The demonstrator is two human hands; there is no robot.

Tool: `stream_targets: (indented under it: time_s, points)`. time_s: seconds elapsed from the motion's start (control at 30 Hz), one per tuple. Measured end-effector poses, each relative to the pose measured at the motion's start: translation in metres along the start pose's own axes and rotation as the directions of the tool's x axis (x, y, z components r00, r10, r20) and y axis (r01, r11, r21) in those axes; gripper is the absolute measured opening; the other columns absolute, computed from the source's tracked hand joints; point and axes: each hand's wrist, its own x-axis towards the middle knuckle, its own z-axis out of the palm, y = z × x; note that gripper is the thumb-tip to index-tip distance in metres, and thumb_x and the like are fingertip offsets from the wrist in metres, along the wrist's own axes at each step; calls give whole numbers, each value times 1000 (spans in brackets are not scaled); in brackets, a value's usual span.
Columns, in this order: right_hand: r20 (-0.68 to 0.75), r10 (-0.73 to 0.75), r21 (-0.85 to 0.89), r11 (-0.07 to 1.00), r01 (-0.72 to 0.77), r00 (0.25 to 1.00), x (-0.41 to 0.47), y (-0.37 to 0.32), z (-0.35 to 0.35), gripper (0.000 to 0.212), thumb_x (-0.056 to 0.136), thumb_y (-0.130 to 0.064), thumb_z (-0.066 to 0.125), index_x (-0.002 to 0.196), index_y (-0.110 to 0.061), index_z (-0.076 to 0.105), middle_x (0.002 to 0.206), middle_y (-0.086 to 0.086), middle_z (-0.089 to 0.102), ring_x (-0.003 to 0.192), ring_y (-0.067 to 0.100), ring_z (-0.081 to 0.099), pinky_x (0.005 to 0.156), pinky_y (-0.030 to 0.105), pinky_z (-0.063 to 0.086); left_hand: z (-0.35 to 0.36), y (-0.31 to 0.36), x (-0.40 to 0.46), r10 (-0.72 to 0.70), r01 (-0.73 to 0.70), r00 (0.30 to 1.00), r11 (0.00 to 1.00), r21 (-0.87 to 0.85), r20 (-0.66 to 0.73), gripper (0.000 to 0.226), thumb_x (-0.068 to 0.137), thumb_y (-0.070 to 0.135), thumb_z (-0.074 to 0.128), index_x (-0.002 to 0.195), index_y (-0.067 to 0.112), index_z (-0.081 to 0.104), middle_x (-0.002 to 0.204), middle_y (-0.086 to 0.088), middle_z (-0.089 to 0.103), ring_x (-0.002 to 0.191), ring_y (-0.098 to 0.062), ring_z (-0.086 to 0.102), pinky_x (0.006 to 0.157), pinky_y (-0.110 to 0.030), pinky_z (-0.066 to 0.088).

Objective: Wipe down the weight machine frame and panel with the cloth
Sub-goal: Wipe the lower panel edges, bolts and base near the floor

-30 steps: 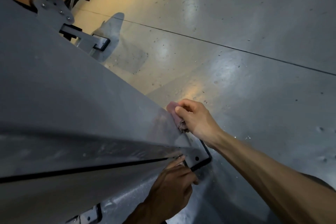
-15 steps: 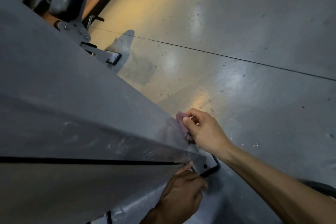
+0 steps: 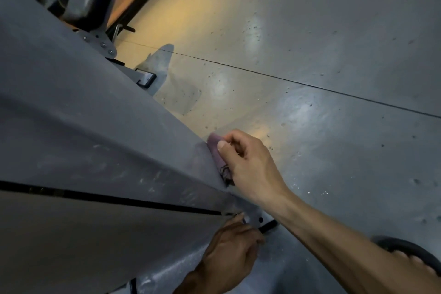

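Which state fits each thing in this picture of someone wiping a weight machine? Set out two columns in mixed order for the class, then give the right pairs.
Things:
1. cloth
2. right hand
3. left hand
4. floor

States:
A. grey, speckled, crossed by a thin dark line
B. pinkish, pressed against the edge of the panel
C. low in the picture, at the foot of the frame
D. grips the cloth, thumb on top

Pairs: 1-B, 2-D, 3-C, 4-A
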Motion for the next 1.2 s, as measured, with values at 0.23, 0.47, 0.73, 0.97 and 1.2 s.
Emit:
stream_targets:
  time_s: [0.23,0.47,0.73,0.97,1.2]
  points:
    - [62,128,-146,982,-117,990,4,31,-6,25,104,-32,52,80,-27,59,57,-9,55,53,1,51,53,19,34,-12,7,4,-4,4,1000,1000,-1,12,34,85,13,58,114,27,68,112,7,67,105,-15,64,101,-18,44]
    - [75,163,-95,983,-156,984,-11,30,-20,14,105,-32,50,97,-29,62,68,-4,70,62,15,67,68,40,56,-37,23,-5,84,-89,994,993,75,69,29,86,17,54,110,25,68,111,7,65,105,-15,62,102,-19,40]
    - [51,486,-280,846,-455,872,-75,84,-40,23,99,-19,54,78,-17,64,65,-14,72,59,-1,67,61,23,49,-32,21,-31,-7,2,996,999,49,93,20,90,22,56,107,28,65,107,10,62,103,-15,60,94,-29,48]
    - [128,555,-6,829,-559,822,-78,102,1,29,100,-17,56,72,-14,62,79,10,73,78,24,70,79,50,58,-35,20,-30,-104,102,993,994,33,63,21,92,28,54,109,30,65,112,13,63,105,-12,58,95,-28,45]
    - [134,525,359,765,-535,840,-82,53,-1,12,104,-13,54,96,-7,49,79,11,76,79,36,76,71,43,61,-48,18,-34,-225,236,963,970,-63,146,25,91,34,47,103,30,68,105,14,68,101,-5,62,94,-26,49]
